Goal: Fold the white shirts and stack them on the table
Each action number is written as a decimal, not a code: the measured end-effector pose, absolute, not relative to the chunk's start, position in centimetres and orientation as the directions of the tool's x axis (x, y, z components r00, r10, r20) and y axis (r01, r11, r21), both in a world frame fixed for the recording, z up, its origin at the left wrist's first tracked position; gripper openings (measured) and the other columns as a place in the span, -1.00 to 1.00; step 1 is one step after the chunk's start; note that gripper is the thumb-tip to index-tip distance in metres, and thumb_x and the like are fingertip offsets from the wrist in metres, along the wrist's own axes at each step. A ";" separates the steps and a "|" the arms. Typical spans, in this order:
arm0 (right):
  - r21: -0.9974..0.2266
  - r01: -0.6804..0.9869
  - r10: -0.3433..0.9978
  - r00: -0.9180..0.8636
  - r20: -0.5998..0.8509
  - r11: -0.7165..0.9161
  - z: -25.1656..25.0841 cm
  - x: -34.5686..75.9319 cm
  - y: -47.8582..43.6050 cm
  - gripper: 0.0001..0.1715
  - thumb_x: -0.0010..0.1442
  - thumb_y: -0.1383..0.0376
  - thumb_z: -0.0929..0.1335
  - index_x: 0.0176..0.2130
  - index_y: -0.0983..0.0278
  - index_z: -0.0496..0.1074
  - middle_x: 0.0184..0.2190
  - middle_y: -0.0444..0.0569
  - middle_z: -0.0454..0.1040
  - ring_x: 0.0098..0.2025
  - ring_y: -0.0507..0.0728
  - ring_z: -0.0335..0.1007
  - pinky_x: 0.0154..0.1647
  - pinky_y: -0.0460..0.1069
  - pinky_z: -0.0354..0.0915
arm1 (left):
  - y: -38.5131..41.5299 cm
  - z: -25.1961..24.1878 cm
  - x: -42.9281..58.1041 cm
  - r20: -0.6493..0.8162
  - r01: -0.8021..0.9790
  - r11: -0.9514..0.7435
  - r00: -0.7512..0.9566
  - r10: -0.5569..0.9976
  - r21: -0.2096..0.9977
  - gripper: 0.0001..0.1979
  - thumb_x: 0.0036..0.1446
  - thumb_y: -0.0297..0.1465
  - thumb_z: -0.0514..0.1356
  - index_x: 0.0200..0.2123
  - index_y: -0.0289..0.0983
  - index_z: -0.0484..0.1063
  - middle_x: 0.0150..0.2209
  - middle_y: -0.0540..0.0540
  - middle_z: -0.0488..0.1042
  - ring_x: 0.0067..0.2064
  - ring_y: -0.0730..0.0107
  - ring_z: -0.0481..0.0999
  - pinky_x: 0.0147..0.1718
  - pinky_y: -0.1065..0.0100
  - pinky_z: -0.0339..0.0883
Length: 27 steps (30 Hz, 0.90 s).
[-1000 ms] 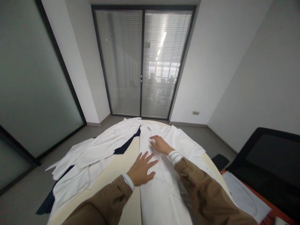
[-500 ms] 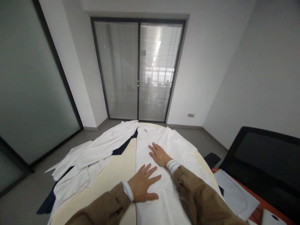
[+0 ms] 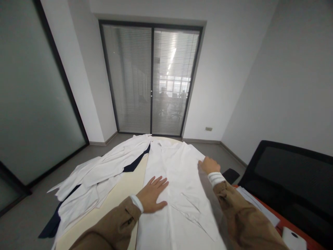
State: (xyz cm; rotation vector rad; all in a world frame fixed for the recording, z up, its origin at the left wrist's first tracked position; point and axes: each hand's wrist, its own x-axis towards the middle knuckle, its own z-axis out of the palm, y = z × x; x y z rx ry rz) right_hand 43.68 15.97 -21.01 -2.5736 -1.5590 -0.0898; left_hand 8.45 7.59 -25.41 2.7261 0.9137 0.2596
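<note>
A long white coat (image 3: pixel 182 194) lies spread lengthwise over the round table (image 3: pixel 127 189), with a seam down its middle and some creases on its right half. My left hand (image 3: pixel 153 194) rests flat on the left part of the coat, fingers stretched out and thumb apart. At the coat's right edge, near the shoulder, my right hand (image 3: pixel 210 165) is curled closed on the cloth; its fingertips are partly hidden. Left of the coat lies a heap of other white clothes (image 3: pixel 96 177) with dark navy cloth (image 3: pixel 134 164) showing beneath.
To the right stands a black mesh chair (image 3: pixel 286 177). Beside it is an orange-red surface (image 3: pixel 281 221) with papers (image 3: pixel 257 205) and a white device (image 3: pixel 293 238). Glass doors with blinds (image 3: pixel 151 80) stand beyond the table, and a frosted panel (image 3: pixel 33 93) at left.
My right hand has gone from lying flat on the coat's middle to its right edge and closed there. The coat's right side is spread wider. My left hand has shifted slightly left.
</note>
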 end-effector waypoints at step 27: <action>-0.559 0.824 0.976 -0.038 -0.214 -0.090 -17.2 35.0 19.4 -0.67 0.16 0.30 0.43 -0.10 0.31 0.31 -0.40 -0.01 0.56 -0.55 0.08 0.50 -0.53 -0.07 0.41 | 7.9 -25.9 8.0 0.100 0.550 -0.787 0.799 0.594 0.279 -0.21 0.20 -0.07 0.15 0.41 -0.14 -0.06 0.43 -0.16 -0.06 0.43 -0.04 -0.11 0.34 -0.14 -0.21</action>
